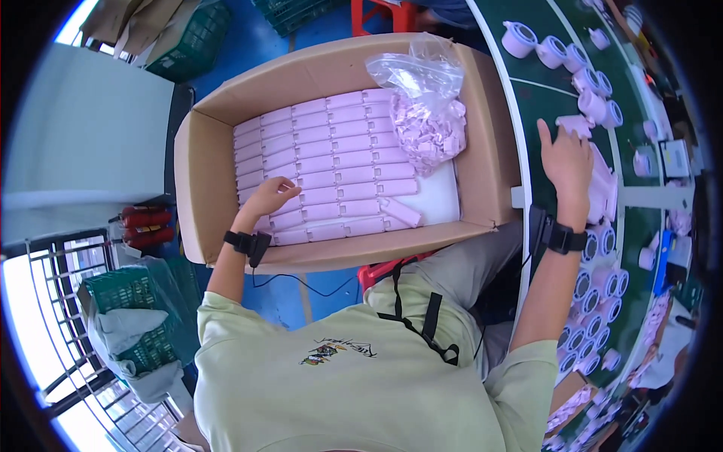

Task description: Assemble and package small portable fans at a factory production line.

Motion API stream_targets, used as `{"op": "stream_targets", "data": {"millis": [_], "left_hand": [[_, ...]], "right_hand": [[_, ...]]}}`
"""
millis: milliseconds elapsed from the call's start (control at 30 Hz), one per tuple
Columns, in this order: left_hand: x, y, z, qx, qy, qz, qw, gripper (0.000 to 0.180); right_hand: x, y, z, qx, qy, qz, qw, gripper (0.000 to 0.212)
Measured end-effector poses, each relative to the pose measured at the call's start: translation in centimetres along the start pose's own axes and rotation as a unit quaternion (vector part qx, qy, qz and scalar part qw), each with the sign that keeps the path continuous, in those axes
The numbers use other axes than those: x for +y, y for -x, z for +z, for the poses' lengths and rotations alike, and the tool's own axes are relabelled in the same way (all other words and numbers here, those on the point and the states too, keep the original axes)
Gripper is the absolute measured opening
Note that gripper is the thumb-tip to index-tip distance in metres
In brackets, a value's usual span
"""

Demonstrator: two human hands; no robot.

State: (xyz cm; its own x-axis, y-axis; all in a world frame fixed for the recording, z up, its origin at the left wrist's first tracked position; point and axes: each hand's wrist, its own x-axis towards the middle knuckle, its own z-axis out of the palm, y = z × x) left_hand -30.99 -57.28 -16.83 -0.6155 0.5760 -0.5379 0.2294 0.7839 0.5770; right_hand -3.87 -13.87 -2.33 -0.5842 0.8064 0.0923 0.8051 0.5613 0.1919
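Pale green shirt cloth (354, 384) fills the lower middle of the view, with a black strap across it, and both forearms rise from there to separate places. Left hand (269, 197) reaches into the open cardboard box (197, 173) and rests with curled fingers on the pink flat strips (331, 162) near the box's near-left corner; whether it pinches one I cannot tell. Those strips lie in tight parallel rows that cover the box floor, packed flat so that they stay in order, and one lies askew by the near-right corner. A clear bag of small pink pieces (425, 113) sits on top at the far-right corner of the box, open and within easy reach. Right hand (568, 162) is stretched out, fingers spread, flat over pink parts on the dark green worktop (538, 90), just past its near edge. Pink round caps (553, 51) stand along the worktop in a curving line, more crowd its near end, and they hem the hand in on both sides. Green crates (128, 316) sit on the floor to the left, well apart
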Motion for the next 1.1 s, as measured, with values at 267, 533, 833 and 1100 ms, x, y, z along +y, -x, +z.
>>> {"op": "stream_targets", "data": {"millis": [267, 533, 833, 1100], "left_hand": [[2.9, -11.3, 1.6, 0.120, -0.112, 0.220, 0.962, 0.040], [6.9, -23.9, 7.1, 0.319, -0.244, 0.213, 0.890, 0.058], [8.8, -23.4, 6.9, 0.335, -0.198, 0.202, 0.899, 0.045], [7.7, -24.3, 7.4, 0.364, -0.209, 0.227, 0.879, 0.045]], "right_hand": [[-14.0, 6.0, -2.0, -0.015, -0.389, -0.201, 0.899, 0.024], [-30.6, 1.7, 18.7, -0.058, -0.422, -0.275, 0.862, 0.054], [-33.9, -3.8, 20.9, -0.095, -0.492, -0.163, 0.850, 0.054], [-34.1, -4.1, 22.4, 0.032, -0.399, -0.223, 0.889, 0.038]]}}
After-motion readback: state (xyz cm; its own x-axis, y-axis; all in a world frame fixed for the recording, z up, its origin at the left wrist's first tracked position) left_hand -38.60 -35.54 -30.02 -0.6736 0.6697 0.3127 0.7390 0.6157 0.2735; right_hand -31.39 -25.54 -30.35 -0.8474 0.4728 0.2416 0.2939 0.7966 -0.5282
